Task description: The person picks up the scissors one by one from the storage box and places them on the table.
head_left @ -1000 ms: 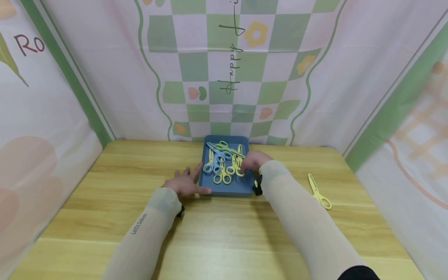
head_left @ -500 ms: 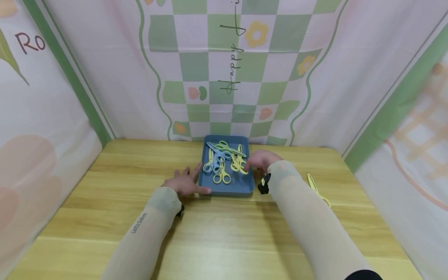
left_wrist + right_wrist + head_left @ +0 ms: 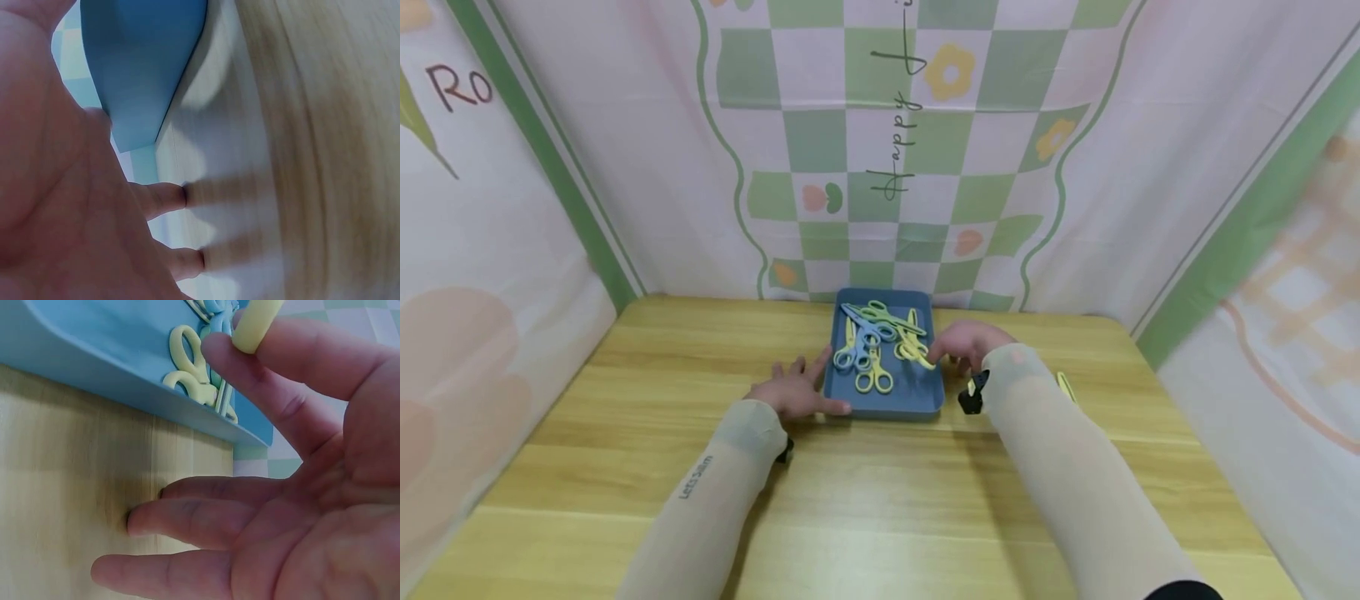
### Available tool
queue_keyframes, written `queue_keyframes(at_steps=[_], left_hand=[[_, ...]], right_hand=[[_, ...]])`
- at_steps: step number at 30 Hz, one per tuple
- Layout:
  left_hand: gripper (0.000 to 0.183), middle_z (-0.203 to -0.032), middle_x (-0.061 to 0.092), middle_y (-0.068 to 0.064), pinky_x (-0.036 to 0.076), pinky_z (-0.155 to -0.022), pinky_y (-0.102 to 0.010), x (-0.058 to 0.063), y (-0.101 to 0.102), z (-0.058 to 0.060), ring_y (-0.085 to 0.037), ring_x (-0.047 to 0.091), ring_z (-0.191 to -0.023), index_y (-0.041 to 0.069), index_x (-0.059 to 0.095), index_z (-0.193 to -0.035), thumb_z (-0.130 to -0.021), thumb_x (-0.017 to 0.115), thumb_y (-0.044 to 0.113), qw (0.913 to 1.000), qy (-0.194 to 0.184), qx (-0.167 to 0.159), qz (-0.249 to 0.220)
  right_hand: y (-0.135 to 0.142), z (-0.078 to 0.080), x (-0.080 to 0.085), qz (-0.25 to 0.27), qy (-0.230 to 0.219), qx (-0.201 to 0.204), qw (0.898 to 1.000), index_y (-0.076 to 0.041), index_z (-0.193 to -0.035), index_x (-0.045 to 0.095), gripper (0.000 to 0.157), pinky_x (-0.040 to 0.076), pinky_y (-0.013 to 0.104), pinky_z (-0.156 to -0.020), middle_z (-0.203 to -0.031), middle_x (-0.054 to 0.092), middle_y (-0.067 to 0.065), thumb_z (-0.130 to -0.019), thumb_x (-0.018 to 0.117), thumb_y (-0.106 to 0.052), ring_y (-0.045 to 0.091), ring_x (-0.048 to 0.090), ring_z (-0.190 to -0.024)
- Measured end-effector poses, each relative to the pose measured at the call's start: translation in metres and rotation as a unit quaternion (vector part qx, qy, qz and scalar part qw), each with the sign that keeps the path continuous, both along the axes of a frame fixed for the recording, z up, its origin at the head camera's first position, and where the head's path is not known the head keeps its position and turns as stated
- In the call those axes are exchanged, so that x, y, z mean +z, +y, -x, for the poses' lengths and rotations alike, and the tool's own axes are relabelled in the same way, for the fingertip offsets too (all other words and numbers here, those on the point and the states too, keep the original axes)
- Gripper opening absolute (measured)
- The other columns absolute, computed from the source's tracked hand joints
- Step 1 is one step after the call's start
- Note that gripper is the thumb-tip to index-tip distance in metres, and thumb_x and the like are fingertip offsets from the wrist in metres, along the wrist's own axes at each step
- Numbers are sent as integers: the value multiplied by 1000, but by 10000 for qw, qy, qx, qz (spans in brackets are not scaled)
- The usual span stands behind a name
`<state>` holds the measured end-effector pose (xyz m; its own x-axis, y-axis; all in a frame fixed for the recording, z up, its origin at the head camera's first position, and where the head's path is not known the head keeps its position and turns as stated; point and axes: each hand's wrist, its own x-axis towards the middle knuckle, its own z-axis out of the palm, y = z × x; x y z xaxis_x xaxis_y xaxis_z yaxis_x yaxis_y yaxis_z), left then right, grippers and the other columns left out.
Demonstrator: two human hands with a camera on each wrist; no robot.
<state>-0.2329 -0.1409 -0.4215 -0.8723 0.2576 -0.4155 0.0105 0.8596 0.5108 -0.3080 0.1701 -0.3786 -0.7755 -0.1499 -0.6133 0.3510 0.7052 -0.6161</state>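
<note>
One pair of yellow scissors (image 3: 919,357) is at the right side of the blue tray (image 3: 916,392), its handle pinched between thumb and forefinger of the right hand (image 3: 972,342); the other three fingers are extended. Green scissors (image 3: 898,322) and blue scissors (image 3: 867,325) lie inside with further yellow ones. The left hand (image 3: 792,393) is spread, gripping nothing, with thumb and forefinger at the tray's left wall. The tray sits at the far edge of the wooden table (image 3: 850,517), whose surface is light, straight-grained and mildly reflective. A yellow tip (image 3: 1066,387) shows beside the right sleeve (image 3: 1075,467). Behind hangs a checked cloth (image 3: 816,142) in green and white, lettered "Happy"; pale printed cloths flank both sides.
</note>
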Motion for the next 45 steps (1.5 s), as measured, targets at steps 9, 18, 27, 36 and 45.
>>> queue_keyframes(at_steps=[9,18,27,36,45], left_hand=[[109,-164,-2,-17,-5,-100,-80,2,0,1,-53,-9,-142,46,-4,-157,-78,66,74,10000,37,-67,15],[111,-165,-3,-15,-5,-101,-79,-3,-2,3,-51,-9,-144,46,-5,-157,-77,64,77,9999,-9,-50,98],[111,-165,-4,-14,-7,-100,-79,-8,-3,7,-51,-11,-143,50,-5,-155,-75,66,77,9999,-82,32,66],[110,-165,-3,-16,-6,-100,-79,-2,-3,3,-52,-10,-143,48,-4,-156,-76,66,76,10000,-19,-33,19],[110,-165,-2,-16,-6,-100,-79,-2,-3,3,-52,-10,-143,49,-4,-156,-76,66,76,10000,-25,-32,6]], right_hand=[[10,-6,1,359,-103,-290,9989,5,-143,42,75,44,65,-94,-149,35,31,-80,75,-16,51,38,-132],[20,-14,-5,570,226,16,9981,3,-128,62,51,56,59,-73,-148,39,30,-82,71,-15,53,40,-130],[28,-25,-12,813,571,244,9948,2,-119,65,39,55,56,-76,-125,60,18,-85,70,-16,45,53,-117],[34,-33,-18,1038,721,230,9917,1,-109,68,28,53,54,-79,-106,63,12,-86,69,-13,35,55,-104],[58,-33,-18,2189,480,-114,9745,4,-108,63,20,52,47,-75,-93,64,9,-91,62,-5,26,58,-88]])
